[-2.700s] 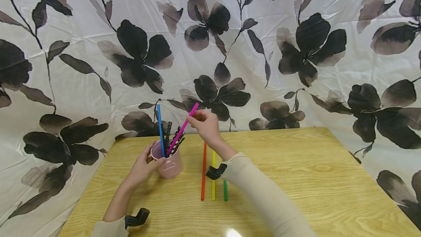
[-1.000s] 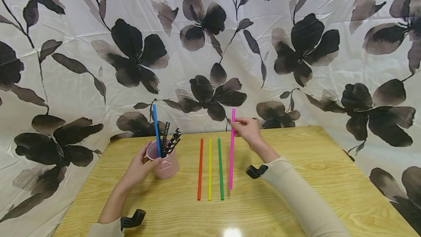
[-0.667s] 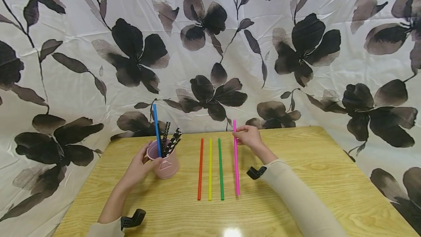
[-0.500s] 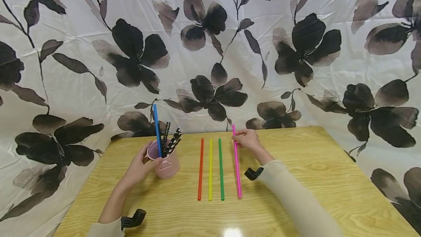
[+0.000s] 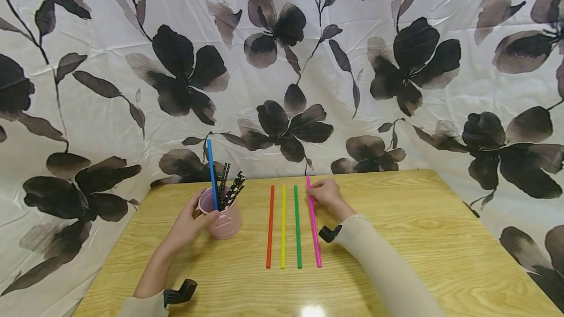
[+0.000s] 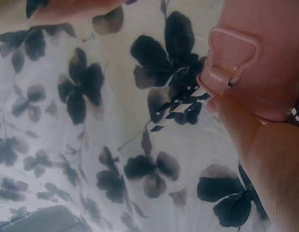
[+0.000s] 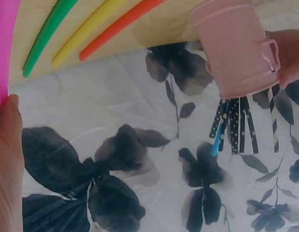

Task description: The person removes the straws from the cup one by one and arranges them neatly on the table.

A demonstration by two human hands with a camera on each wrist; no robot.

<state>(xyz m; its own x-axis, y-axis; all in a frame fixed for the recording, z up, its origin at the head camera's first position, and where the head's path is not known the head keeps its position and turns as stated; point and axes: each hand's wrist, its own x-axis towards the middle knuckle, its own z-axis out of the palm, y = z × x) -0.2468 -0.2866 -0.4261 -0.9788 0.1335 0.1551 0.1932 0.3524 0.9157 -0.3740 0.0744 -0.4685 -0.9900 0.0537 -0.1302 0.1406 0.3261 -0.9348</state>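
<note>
My left hand [image 5: 187, 224] grips the pink bucket [image 5: 226, 227] at its rim, thumb near the small wire handle [image 6: 236, 48] in the left wrist view. Upright in the bucket stand a tall blue straw [image 5: 212, 172] and several black straws [image 5: 232, 193] with white dots and stripes. My right hand [image 5: 327, 194] pinches a magenta straw [image 5: 315, 234] near its far end. That straw lies along the tabletop, slightly slanted, just right of the green straw [image 5: 298, 229]. Left of the green one are a yellow straw [image 5: 283, 229] and a red straw [image 5: 270, 229], roughly parallel.
The wooden table [image 5: 410, 224] stretches out to the right of the straws. Behind its back edge hangs a white cloth [image 5: 339, 9] with dark flowers. Black wrist cameras are fixed at both sleeves [image 5: 374, 253].
My right hand has drawn the magenta straw out of the bucket, carried it right and lowered it beside the green straw, lately shifting it a little left. My left hand keeps holding the bucket.
</note>
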